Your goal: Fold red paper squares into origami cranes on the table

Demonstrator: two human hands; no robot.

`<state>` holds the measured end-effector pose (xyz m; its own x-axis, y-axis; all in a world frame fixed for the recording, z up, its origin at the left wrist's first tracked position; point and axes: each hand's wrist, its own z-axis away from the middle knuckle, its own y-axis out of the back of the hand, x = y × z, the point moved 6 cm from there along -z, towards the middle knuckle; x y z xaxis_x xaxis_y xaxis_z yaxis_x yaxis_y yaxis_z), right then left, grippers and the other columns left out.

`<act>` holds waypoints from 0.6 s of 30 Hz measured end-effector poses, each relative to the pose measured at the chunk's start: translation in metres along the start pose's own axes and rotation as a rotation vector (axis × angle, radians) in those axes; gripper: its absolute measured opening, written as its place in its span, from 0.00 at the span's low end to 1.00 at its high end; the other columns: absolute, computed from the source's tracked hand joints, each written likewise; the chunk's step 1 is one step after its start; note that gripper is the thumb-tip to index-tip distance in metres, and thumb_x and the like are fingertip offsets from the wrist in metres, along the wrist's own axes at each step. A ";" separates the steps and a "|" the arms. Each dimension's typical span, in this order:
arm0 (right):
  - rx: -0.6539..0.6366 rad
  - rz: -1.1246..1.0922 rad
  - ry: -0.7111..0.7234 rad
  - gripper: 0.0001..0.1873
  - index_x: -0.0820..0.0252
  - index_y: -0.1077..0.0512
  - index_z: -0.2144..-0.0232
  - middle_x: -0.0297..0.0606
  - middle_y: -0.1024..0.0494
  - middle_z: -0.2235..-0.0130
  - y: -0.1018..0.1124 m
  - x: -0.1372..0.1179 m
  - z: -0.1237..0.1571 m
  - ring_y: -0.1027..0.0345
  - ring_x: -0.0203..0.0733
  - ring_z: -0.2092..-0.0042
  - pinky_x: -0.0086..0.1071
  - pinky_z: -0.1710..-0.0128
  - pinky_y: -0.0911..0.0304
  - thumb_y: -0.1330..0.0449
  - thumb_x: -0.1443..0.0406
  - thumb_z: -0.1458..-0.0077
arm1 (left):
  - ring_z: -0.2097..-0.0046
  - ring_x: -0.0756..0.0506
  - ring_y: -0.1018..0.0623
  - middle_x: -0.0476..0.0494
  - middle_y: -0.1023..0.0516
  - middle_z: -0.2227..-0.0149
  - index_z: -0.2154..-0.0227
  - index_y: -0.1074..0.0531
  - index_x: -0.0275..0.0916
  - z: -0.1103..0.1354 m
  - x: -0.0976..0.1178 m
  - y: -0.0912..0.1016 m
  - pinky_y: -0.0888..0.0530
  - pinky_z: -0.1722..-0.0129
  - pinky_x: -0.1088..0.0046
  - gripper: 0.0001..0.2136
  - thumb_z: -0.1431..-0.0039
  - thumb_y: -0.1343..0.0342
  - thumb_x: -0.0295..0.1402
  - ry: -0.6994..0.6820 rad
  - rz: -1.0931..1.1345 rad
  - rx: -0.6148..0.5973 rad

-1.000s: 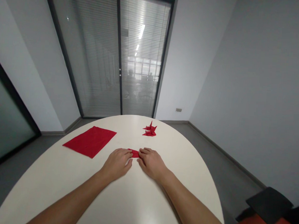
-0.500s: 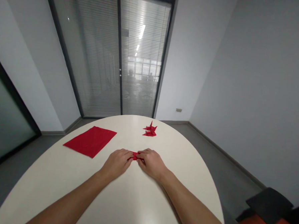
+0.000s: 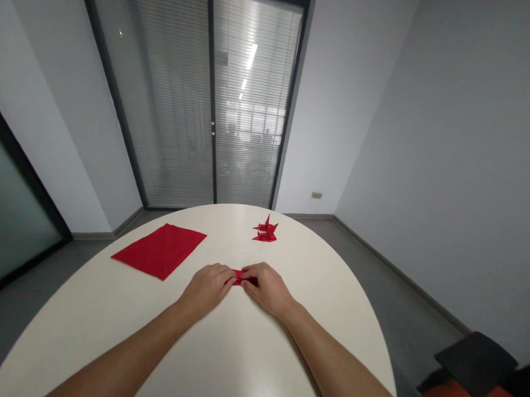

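Observation:
A small piece of folded red paper (image 3: 238, 275) lies on the table between my two hands, mostly covered by fingers. My left hand (image 3: 211, 280) is closed on its left side, fingertips pressing it down. On the other side my right hand (image 3: 264, 282) pinches the paper with thumb and fingers. Beyond the hands sits a cluster of red folded-paper figures (image 3: 267, 231) with pointed tips. Flat to the left lies a stack or sheet of red square paper (image 3: 159, 252); I cannot tell how many layers.
A round white table (image 3: 248, 351) bears everything. Behind it stands a glass partition with blinds (image 3: 249, 162). At the lower right is a black and orange chair (image 3: 473, 369). Grey-white walls rise on both sides.
My right hand's fingers have shifted slightly to the left and arched a little over the folded paper. My left hand has hardly moved.

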<state>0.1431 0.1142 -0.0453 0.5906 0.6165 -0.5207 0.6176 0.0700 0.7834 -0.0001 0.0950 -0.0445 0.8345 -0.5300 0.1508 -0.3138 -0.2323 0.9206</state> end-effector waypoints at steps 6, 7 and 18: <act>0.007 -0.030 0.015 0.12 0.53 0.19 0.60 0.35 0.18 0.55 0.000 0.000 -0.002 0.29 0.42 0.54 0.34 0.50 0.39 0.41 0.70 0.42 | 0.56 0.42 0.22 0.43 0.20 0.58 0.60 0.23 0.39 0.001 0.001 0.000 0.26 0.55 0.63 0.10 0.33 0.51 0.28 -0.037 -0.004 0.052; 0.009 -0.040 0.017 0.13 0.53 0.19 0.60 0.36 0.18 0.55 0.000 0.000 -0.002 0.28 0.42 0.54 0.34 0.50 0.39 0.41 0.70 0.43 | 0.54 0.42 0.23 0.42 0.20 0.56 0.61 0.23 0.40 0.002 0.001 0.000 0.26 0.54 0.63 0.10 0.33 0.51 0.28 -0.044 0.000 0.075; 0.034 -0.086 -0.024 0.16 0.56 0.23 0.56 0.36 0.20 0.59 -0.002 0.000 -0.001 0.29 0.40 0.59 0.31 0.57 0.38 0.41 0.73 0.46 | 0.57 0.42 0.22 0.43 0.19 0.60 0.62 0.24 0.39 -0.001 0.005 0.002 0.26 0.54 0.60 0.08 0.34 0.49 0.27 -0.076 0.016 0.090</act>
<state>0.1411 0.1149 -0.0460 0.5467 0.5904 -0.5938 0.6837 0.0947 0.7236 0.0039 0.0931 -0.0412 0.7933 -0.5938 0.1342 -0.3691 -0.2939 0.8817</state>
